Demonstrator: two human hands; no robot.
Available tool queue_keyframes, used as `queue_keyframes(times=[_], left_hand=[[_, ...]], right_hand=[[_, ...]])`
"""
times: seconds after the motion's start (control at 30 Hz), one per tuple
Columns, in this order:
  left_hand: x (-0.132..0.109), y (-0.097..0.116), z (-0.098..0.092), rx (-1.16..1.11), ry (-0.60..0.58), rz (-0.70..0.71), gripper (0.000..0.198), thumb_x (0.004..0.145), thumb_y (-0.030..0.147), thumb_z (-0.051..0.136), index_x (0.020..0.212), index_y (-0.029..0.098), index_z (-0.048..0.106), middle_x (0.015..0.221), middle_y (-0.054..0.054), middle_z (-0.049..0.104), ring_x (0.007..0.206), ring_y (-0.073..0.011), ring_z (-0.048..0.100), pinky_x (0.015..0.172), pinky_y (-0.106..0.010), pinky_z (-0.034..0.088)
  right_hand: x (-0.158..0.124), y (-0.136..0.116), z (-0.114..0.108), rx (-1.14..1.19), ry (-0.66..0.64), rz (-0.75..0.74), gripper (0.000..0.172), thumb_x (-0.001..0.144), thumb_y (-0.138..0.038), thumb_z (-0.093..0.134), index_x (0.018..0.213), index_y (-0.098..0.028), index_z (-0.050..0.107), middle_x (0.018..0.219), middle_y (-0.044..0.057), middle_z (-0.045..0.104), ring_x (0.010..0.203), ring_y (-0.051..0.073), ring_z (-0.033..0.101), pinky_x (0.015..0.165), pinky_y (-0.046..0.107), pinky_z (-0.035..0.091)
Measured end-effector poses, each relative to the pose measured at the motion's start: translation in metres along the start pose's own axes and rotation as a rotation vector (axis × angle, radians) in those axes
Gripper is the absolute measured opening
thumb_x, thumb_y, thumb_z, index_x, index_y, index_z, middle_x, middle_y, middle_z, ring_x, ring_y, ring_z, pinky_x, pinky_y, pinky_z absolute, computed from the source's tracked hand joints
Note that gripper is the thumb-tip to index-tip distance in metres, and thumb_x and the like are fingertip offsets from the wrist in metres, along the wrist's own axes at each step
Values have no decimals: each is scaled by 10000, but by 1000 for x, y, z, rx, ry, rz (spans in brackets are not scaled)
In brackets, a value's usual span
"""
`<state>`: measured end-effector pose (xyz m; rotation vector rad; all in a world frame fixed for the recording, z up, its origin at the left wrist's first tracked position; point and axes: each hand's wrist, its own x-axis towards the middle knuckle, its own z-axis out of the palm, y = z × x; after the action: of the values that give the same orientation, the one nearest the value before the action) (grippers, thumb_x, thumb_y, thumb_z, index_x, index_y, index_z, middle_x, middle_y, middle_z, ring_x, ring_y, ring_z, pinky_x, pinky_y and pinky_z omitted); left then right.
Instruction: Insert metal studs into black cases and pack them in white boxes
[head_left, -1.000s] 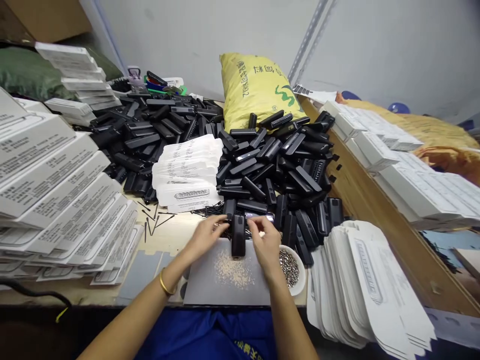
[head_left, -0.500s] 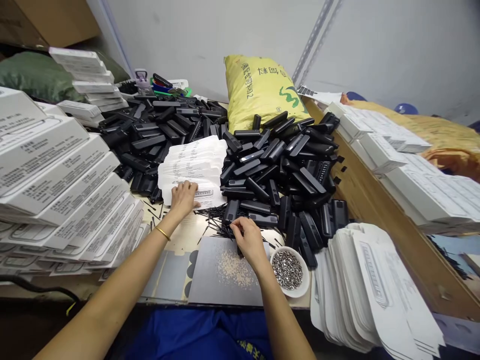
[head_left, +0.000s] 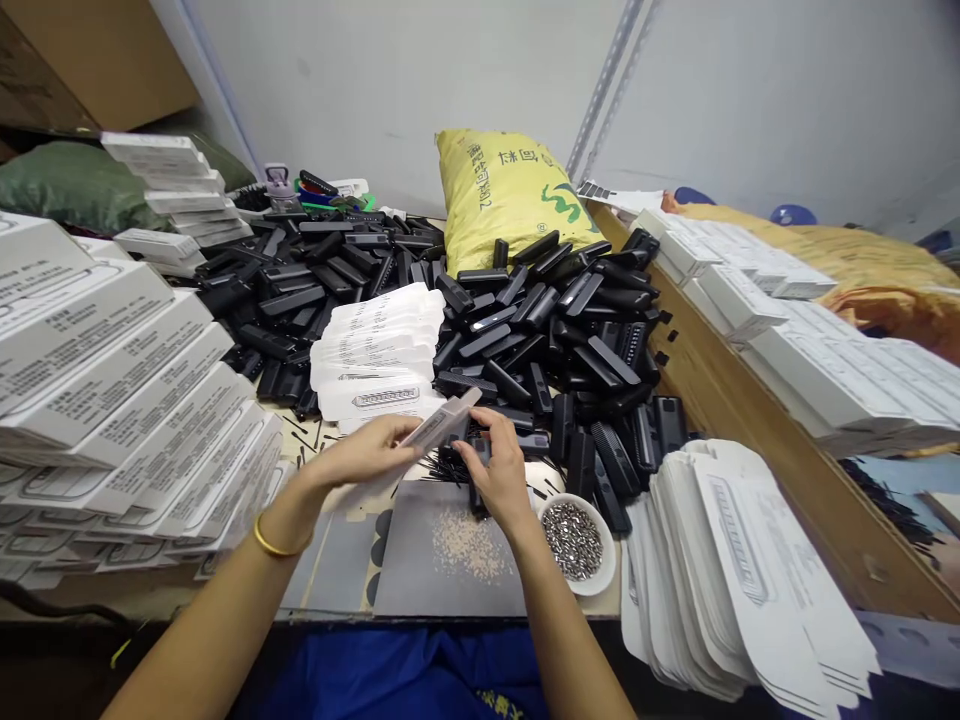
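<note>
My left hand (head_left: 371, 447) is closed on the edge of a white printed carton (head_left: 439, 422), which is raised above the worktop and tilted, seen nearly edge-on. My right hand (head_left: 495, 460) is at the carton's far end, thumb and forefinger apart. A black oblong comb-like device (head_left: 478, 500) shows under the right palm, held there, mostly hidden by the hand. Just beyond the left hand lies a fanned stack of flat white cartons (head_left: 379, 350). Beneath my hands is a grey board (head_left: 412, 560) with small pale bits scattered on it.
A heap of black devices (head_left: 525, 330) fills the back. A white bowl of small metal pieces (head_left: 576, 540) stands right of the board. Flat cartons (head_left: 720, 560) lean at the right edge; boxes (head_left: 112, 400) are piled left. A yellow sack (head_left: 510, 190) rests behind.
My left hand has lifted a carton off the fanned stack and brought it right and nearer, up to my right hand. The right hand has stayed over the board, its fingers now further apart.
</note>
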<state>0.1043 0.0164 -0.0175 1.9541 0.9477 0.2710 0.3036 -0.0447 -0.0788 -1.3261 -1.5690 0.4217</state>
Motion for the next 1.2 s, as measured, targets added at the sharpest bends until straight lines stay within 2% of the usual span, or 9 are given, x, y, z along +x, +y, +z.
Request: queue_keyframes(times=[0.1, 0.2, 0.37, 0.53, 0.7, 0.8, 0.93, 1.1, 1.2], left_hand=[[-3, 5, 28, -376, -83, -62, 251, 762, 331, 597, 946, 168, 652, 905, -35, 685, 809, -214, 615, 696, -279, 462], [-5, -2, 60, -870, -225, -247, 378, 704, 343, 672, 1031, 158, 635, 915, -71, 701, 805, -228, 650, 726, -338, 506], [-13, -18, 101, -1445, -382, -400, 557, 668, 462, 736, 1050, 65, 654, 963, -142, 699, 837, -207, 673, 831, -322, 517], [-19, -19, 114, -1350, -255, -327, 555, 648, 456, 789, 1042, 99, 633, 770, -82, 678, 611, -152, 643, 577, -243, 528], [-20, 1, 113, -1222, -101, -239, 889, 685, 504, 750, 1417, 312, 282, 907, -54, 666, 634, -184, 670, 576, -305, 549], [-19, 13, 112, -1110, 19, -164, 868, 738, 424, 728, 1425, 367, 201, 1038, -46, 629, 691, -167, 658, 639, -312, 550], [-17, 16, 122, -978, 78, -124, 661, 768, 412, 693, 1304, 285, 327, 899, -1, 611, 729, -153, 621, 654, -277, 526], [-16, 13, 136, -940, 167, -184, 897, 803, 466, 632, 1432, 297, 15, 840, 11, 630, 668, -163, 625, 617, -294, 513], [-19, 14, 138, -846, 200, -198, 963, 808, 448, 633, 1469, 267, -43, 941, -35, 665, 831, -208, 653, 754, -343, 510]], right_hand=[[4, 6, -8, 19, -13, 67, 378, 771, -299, 674, 1121, -222, 553, 1098, 76, 560, 974, 212, 540, 827, 341, 463], [4, 13, -21, 74, -122, 171, 149, 751, -281, 677, 845, -214, 584, 837, 0, 545, 701, 147, 504, 661, 279, 447], [0, 14, -46, 116, -225, 101, 154, 810, -247, 602, 679, -222, 525, 776, 1, 612, 806, 180, 507, 799, 342, 397], [-10, 15, -54, 543, -332, 122, 286, 782, -419, 652, 648, -228, 486, 694, 5, 622, 737, 184, 543, 738, 352, 445], [-34, 4, -24, 435, 105, 290, 250, 829, -466, 584, 860, -219, 611, 1016, 67, 598, 998, 218, 569, 869, 375, 461], [-50, -9, -7, 385, 125, 366, 318, 900, -428, 488, 1110, -229, 620, 1275, 95, 483, 1204, 226, 481, 983, 369, 414], [-57, -18, -3, 422, 131, 412, 345, 935, -427, 408, 812, -194, 631, 984, 69, 563, 949, 191, 575, 832, 314, 478], [-54, -19, -5, 598, 193, 493, 207, 882, -416, 522, 933, -220, 568, 840, 7, 555, 750, 151, 564, 672, 269, 479], [-51, -18, -4, 700, 150, 549, 244, 835, -436, 588, 774, -205, 540, 758, -12, 545, 669, 129, 538, 634, 248, 463]])
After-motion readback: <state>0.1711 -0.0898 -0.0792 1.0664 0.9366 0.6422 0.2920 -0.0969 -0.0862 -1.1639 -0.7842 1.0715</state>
